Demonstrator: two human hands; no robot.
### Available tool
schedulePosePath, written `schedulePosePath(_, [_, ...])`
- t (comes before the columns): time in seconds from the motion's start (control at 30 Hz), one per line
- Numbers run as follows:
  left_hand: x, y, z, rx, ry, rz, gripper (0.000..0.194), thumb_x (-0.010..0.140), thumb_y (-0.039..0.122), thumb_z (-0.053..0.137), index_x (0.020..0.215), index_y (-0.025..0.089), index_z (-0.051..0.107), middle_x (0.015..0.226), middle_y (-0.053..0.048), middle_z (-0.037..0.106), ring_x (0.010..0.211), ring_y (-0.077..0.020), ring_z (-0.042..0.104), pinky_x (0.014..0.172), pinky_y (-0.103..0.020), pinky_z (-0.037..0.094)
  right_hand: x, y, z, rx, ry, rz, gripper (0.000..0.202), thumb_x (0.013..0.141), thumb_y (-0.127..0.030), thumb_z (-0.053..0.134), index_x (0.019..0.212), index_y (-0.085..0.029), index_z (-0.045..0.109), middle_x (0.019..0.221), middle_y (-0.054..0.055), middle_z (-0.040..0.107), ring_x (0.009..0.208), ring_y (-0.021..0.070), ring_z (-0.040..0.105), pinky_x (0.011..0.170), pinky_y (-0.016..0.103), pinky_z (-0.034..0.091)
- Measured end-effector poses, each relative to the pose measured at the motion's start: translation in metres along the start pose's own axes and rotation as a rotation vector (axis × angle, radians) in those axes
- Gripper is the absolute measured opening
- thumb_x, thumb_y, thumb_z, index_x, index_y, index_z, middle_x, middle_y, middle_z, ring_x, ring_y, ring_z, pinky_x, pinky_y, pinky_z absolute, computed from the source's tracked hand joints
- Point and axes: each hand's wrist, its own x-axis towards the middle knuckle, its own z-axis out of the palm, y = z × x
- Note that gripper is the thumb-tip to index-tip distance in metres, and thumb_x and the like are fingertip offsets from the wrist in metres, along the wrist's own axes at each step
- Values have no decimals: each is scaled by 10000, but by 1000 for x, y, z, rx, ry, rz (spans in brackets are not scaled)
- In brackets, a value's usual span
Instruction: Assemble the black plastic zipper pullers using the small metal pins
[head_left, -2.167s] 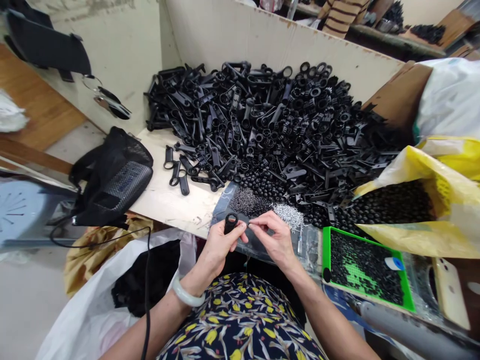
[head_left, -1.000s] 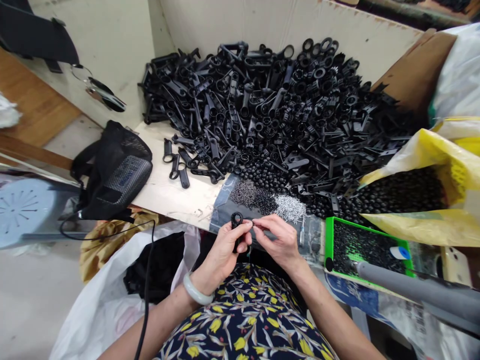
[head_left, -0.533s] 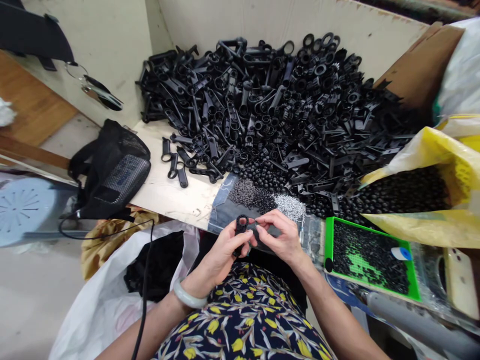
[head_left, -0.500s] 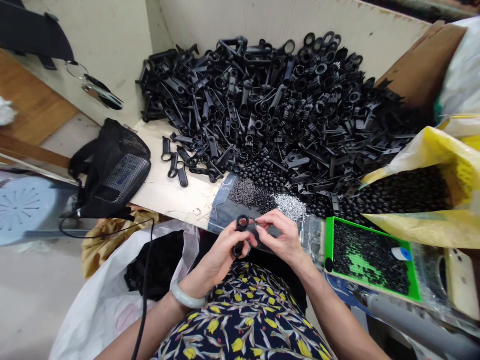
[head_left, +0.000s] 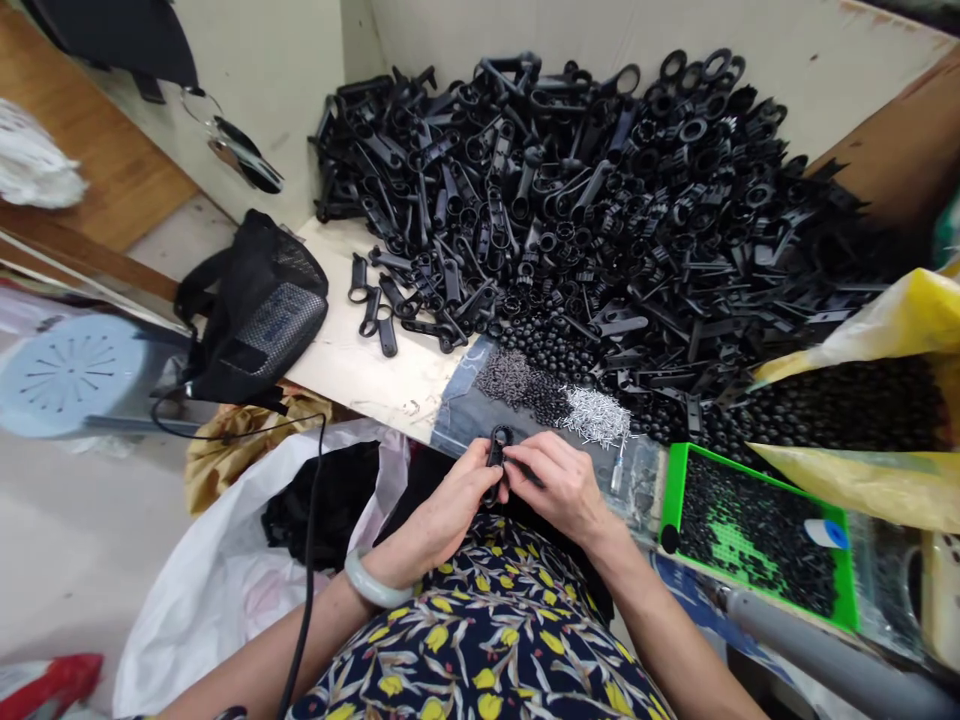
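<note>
My left hand (head_left: 466, 497) is closed around a black plastic part with a ring at its top end (head_left: 501, 437), held upright over my lap. My right hand (head_left: 559, 482) touches the same part from the right with thumb and forefinger pinched together. Whatever small piece may sit between those fingertips is hidden. Just beyond my hands, on the bench edge, lie small heaps of dark grey pieces (head_left: 504, 378), black pieces (head_left: 546, 398) and silvery pins (head_left: 598, 415). A small screwdriver (head_left: 617, 472) with a clear handle lies beside the pins.
A large pile of black plastic parts (head_left: 525, 190) covers the bench. At right are a green tray (head_left: 679, 490) of small black pieces and a yellow bag (head_left: 885, 325) with black balls. A black mesh pouch (head_left: 262, 320) and a white sack (head_left: 187, 590) are at left.
My right fingertips have come from just beside the black part onto it. The part has turned more upright in my left hand. The whole view has shifted, uncovering the screwdriver.
</note>
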Motion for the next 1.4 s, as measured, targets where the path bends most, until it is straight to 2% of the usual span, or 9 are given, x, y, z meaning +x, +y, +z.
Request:
schedulePosePath(0.13, [2, -7, 1, 64, 59, 36, 63, 889, 249, 579, 935, 216, 550, 876, 1, 545, 800, -154, 497, 780, -272, 422, -6, -5, 4, -95, 2, -25, 249, 994, -161, 599, 1213, -207, 710, 891, 64, 741, 750, 171, 668, 671, 290, 553])
schedulePosePath(0.27, [4, -13, 0, 150, 88, 46, 35, 922, 236, 530, 945, 214, 545, 802, 13, 551, 768, -156, 519, 767, -280, 414, -13, -8, 11, -145, 22, 4, 237, 999, -138, 593, 1189, -203, 718, 866, 60, 731, 729, 167, 662, 662, 287, 548])
schedulePosePath(0.5, [6, -17, -1, 268, 94, 88, 37, 943, 213, 485, 936, 223, 520, 782, 22, 550, 770, -162, 530, 773, -293, 414, -23, -6, 17, -107, -13, 74, 260, 1002, -136, 585, 1212, -220, 714, 920, 67, 750, 782, 177, 696, 700, 301, 565])
schedulePosePath(0.8, [9, -29, -9, 341, 91, 142, 64, 975, 246, 483, 995, 228, 541, 765, 10, 604, 770, -180, 574, 767, -304, 411, -13, -11, 15, -163, -36, 110, 134, 1029, -165, 574, 1076, -201, 694, 834, 49, 683, 745, 174, 638, 682, 304, 521])
schedulePosePath(0.93, [11, -24, -11, 440, 68, 125, 45, 981, 224, 449, 978, 240, 491, 723, 25, 587, 747, -186, 574, 756, -310, 406, -1, -11, 12, -306, -107, 68, 183, 1032, -173, 561, 869, -200, 639, 762, 35, 607, 728, 176, 582, 659, 300, 472])
schedulePosePath(1.03, [12, -16, -11, 504, 46, 115, 71, 965, 187, 458, 943, 253, 446, 692, 36, 569, 742, -194, 575, 761, -316, 400, 8, -9, 9, -420, -229, 1, 266, 1015, -136, 543, 762, -214, 566, 746, 34, 563, 707, 180, 544, 585, 297, 424])
schedulePosePath(1.23, [7, -6, -10, 592, -1, 129, 119, 965, 177, 476, 908, 258, 411, 694, 40, 543, 682, -185, 525, 717, -320, 369, 26, -19, 13, -538, -448, -8, 180, 906, -20, 610, 853, -192, 611, 809, 74, 593, 724, 213, 563, 485, 314, 390])
schedulePosePath(1.33, [7, -8, -14, 568, -39, 136, 105, 979, 249, 501, 907, 246, 425, 742, 34, 545, 701, -170, 513, 711, -304, 385, 31, -28, 13, -582, -511, -7, 129, 905, -42, 631, 905, -171, 643, 844, 88, 619, 735, 220, 584, 475, 316, 427])
schedulePosePath(1.4, [9, -10, -17, 464, -50, 113, 91, 966, 285, 528, 951, 236, 454, 749, 44, 531, 696, -157, 498, 696, -285, 394, 31, -33, 11, -583, -536, -21, 81, 933, -86, 625, 923, -161, 654, 847, 88, 623, 755, 223, 596, 478, 309, 456])
